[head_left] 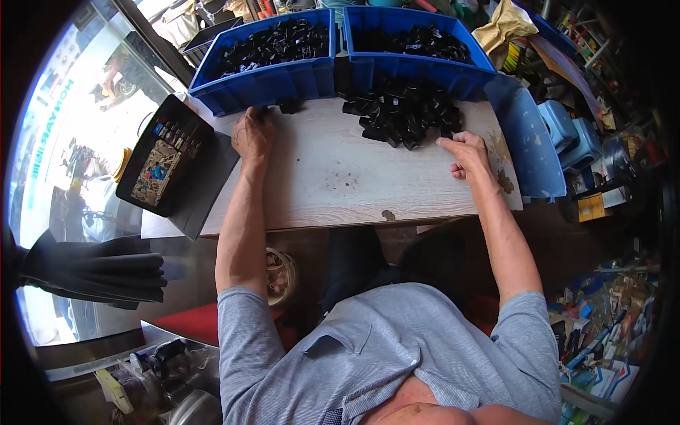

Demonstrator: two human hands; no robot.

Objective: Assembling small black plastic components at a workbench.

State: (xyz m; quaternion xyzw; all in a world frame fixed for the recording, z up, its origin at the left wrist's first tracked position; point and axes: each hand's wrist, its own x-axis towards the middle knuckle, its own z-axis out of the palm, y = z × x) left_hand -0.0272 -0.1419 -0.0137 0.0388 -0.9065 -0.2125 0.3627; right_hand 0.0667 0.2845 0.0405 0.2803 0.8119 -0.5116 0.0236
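A loose heap of small black plastic parts (404,117) lies on the right half of the pale wood-grain table (319,170). At the heap's near right edge is my right hand (469,154), its thumb and forefinger reaching toward the parts and the other fingers loosely curled apart; nothing shows in its grasp. My left hand (253,136) rests at the far left of the tabletop, fingers closed around a black plastic part (263,112) that they partly hide. Just right of those fingers, another black part (289,106) lies by itself.
Two blue bins, the left bin (273,92) and the right bin (425,75), hold many black parts along the far edge. A tablet (164,157) in a dark case leans at the left. Past the right edge hangs a translucent blue plastic sheet (524,138). Below stands a bucket (281,276).
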